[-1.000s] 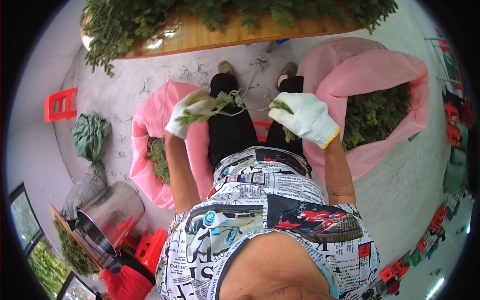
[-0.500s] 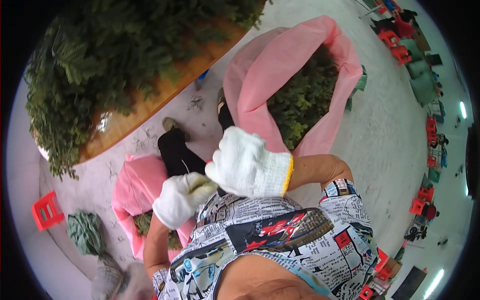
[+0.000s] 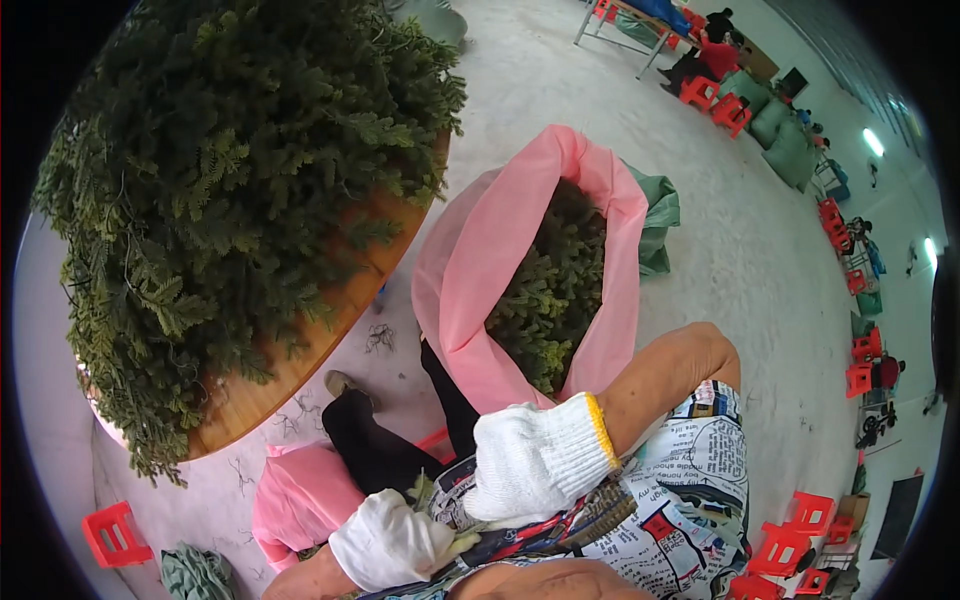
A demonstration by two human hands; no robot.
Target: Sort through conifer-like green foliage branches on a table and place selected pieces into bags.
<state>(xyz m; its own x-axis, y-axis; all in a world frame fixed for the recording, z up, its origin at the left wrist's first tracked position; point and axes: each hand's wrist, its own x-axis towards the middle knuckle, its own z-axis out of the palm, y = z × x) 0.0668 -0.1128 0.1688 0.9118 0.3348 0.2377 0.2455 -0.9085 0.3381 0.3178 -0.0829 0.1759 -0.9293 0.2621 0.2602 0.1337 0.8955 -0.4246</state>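
Both my hands wear white knit gloves and are close together in front of my patterned shirt. My left hand (image 3: 390, 540) is closed on a green sprig (image 3: 421, 489), whose leafy tips stick out above and beside the glove. My right hand (image 3: 530, 462), with a yellow cuff edge, is curled just to its right. Whatever its fingers hold is hidden behind the glove. Beyond my knees, a large pink bag (image 3: 465, 330) stands with its mouth wide, partly filled with green needle-leaf sprigs (image 3: 550, 290).
A wooden table (image 3: 255, 410) at the left bears a big heap of evergreen sprigs (image 3: 230, 200). Another pink bag (image 3: 300, 495) lies by my left leg. A red stool (image 3: 115, 533) and a green sack (image 3: 195, 575) are at the lower left. People, stools and sacks line the right side.
My view has shifted, so the table and the large pink bag appear lower. Both hands have come down closer to my body, and green leaf tips now show at my left hand.
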